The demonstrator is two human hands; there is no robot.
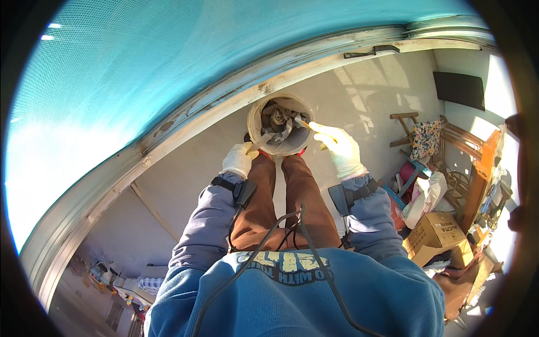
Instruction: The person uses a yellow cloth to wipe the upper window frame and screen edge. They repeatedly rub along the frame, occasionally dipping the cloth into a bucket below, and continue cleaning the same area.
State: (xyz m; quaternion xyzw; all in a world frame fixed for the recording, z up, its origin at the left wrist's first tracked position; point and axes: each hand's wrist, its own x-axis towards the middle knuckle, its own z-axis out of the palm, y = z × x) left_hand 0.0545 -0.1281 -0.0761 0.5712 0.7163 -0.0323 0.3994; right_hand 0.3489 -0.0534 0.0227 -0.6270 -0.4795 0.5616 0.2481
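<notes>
Both of my hands wear pale rubber gloves. My right hand (337,145) grips the orange handle of a small brush (301,122), whose whitish head points into the bucket from its right side. At the bucket's near left rim, my left hand (239,161) holds a thin, flat, pale piece (262,140) that reaches over the opening; its exact kind is unclear. The round whitish bucket (255,110) stands on the floor by my feet. Crumpled paper or plastic scraps (278,118) lie inside it.
Beyond the bucket runs a worn metal window frame (202,113) with turquoise mesh (168,54) behind it. To the right are a folding stool (425,139) with a floral seat, wooden furniture (482,168), a cardboard box (436,234) and white bags (427,193).
</notes>
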